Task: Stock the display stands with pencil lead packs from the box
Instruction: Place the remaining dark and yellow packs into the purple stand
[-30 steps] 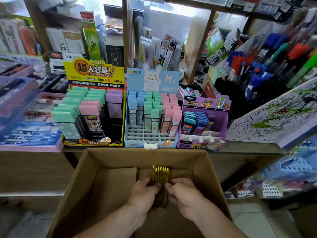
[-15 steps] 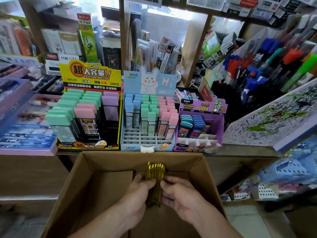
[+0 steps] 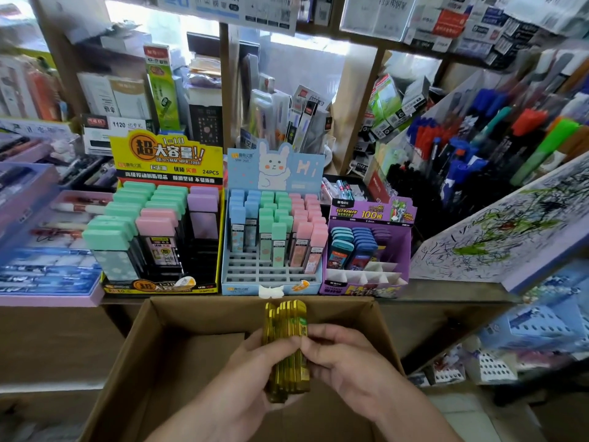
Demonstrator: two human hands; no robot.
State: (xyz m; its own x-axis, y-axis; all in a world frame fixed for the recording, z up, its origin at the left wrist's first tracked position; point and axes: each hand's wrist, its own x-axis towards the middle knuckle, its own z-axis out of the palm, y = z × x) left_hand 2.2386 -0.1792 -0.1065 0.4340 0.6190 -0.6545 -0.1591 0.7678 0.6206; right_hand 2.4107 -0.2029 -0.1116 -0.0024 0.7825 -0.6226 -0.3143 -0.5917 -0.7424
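A bundle of several yellow translucent pencil lead packs point(image 3: 287, 339) stands upright above the open cardboard box point(image 3: 134, 352). My left hand point(image 3: 251, 374) grips its left side and my right hand point(image 3: 347, 358) pinches its right side. On the shelf behind stand three display stands: a yellow one point(image 3: 165, 161) with green, pink and purple packs, a light blue rabbit one point(image 3: 274, 275) with bare front slots, and a purple one point(image 3: 369, 287) with bare front dividers.
A lilac tray of pens point(image 3: 47, 282) lies left of the stands. Racks of coloured pens point(image 3: 497, 138) and a scribbled test pad point(image 3: 497, 231) fill the right. Boxed stationery point(image 3: 280, 116) crowds the shelf behind.
Both hands have lifted the yellow bundle out of the box's bottom towards the shelf edge. The view has moved closer to the stands.
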